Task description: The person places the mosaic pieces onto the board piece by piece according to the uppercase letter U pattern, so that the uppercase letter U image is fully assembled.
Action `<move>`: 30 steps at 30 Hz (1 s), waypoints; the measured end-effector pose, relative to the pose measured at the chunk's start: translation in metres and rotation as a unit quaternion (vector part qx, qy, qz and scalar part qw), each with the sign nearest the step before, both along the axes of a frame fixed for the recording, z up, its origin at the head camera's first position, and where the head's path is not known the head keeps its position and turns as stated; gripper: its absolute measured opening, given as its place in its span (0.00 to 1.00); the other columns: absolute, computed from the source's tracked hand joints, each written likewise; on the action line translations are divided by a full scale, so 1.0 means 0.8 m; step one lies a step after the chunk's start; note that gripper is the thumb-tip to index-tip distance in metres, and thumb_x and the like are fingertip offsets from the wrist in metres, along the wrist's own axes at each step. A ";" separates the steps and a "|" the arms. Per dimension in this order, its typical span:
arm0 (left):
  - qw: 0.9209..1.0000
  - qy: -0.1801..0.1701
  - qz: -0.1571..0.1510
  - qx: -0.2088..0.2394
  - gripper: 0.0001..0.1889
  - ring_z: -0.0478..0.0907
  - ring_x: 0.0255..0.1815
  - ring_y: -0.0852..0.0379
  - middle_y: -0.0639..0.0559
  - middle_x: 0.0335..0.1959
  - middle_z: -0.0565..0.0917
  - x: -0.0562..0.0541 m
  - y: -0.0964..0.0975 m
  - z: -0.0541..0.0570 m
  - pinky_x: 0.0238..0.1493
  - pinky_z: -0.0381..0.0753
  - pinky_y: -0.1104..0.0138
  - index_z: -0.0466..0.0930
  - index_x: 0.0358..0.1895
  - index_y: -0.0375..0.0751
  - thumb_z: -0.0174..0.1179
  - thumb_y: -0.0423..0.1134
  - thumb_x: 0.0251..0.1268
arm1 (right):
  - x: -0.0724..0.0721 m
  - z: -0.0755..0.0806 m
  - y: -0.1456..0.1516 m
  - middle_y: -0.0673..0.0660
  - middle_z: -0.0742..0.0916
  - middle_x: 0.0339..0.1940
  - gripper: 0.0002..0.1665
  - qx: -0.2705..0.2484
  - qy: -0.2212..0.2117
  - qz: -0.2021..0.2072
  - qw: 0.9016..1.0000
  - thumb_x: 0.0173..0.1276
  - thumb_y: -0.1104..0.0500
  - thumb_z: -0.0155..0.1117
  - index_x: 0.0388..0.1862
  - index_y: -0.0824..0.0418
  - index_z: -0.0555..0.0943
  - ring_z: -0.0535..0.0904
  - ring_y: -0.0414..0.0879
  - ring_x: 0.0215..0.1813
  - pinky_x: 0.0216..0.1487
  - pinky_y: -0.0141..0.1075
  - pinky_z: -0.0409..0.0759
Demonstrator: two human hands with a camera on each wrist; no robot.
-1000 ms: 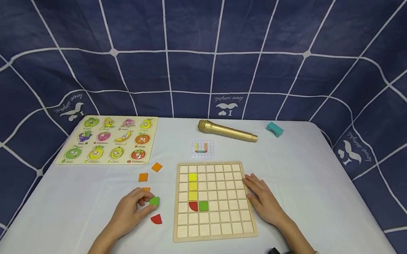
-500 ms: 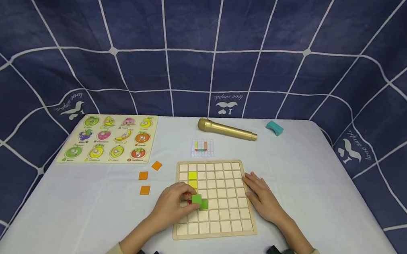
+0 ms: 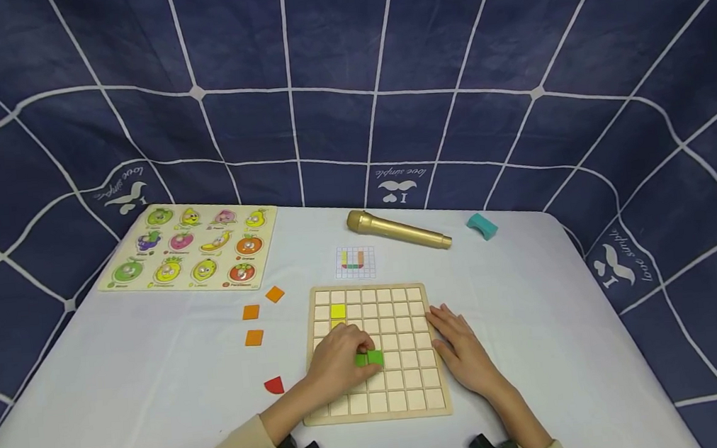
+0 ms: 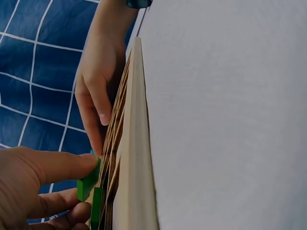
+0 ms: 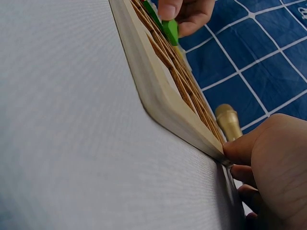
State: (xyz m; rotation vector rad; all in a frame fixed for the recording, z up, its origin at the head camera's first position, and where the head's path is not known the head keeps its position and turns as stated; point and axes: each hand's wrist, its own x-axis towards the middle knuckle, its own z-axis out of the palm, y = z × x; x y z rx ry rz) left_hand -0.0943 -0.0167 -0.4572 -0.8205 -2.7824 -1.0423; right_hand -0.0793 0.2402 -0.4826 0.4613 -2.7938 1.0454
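Note:
In the head view my left hand (image 3: 340, 359) is over the wooden grid board (image 3: 442, 411), pinching a green square tile (image 3: 375, 358) between thumb and fingers. The left wrist view shows this green tile (image 4: 86, 184) tilted, close to the board. Just left of it, a second green tile (image 3: 360, 360) sits in a cell, partly covered by the fingers. A yellow tile (image 3: 338, 311) lies higher in the grid; the cells below it are partly or wholly hidden by the hand. My right hand (image 3: 467, 351) rests at the board's right edge, fingers extended and touching the frame.
Left of the board lie three orange tiles (image 3: 254, 338) and a red quarter-round tile (image 3: 274, 386). Behind it are a small pattern card (image 3: 355, 263), a gold microphone (image 3: 399, 230) and a teal arched block (image 3: 482, 226). A fruit puzzle board (image 3: 188, 249) is at back left.
From beside the board, my left hand has carried the green tile rightward over the grid, to just right of the other green tile. The right hand has stayed at the edge.

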 end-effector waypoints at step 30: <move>0.999 0.023 0.028 -0.040 0.17 0.65 0.32 0.63 0.61 0.26 0.72 0.002 -0.035 0.003 0.30 0.68 0.70 0.81 0.30 0.47 0.76 0.45 0.34 | 0.000 -0.002 0.001 0.59 0.67 0.68 0.27 0.008 0.006 0.005 1.000 0.66 0.65 0.56 0.65 0.66 0.67 0.52 0.54 0.72 0.67 0.53 0.44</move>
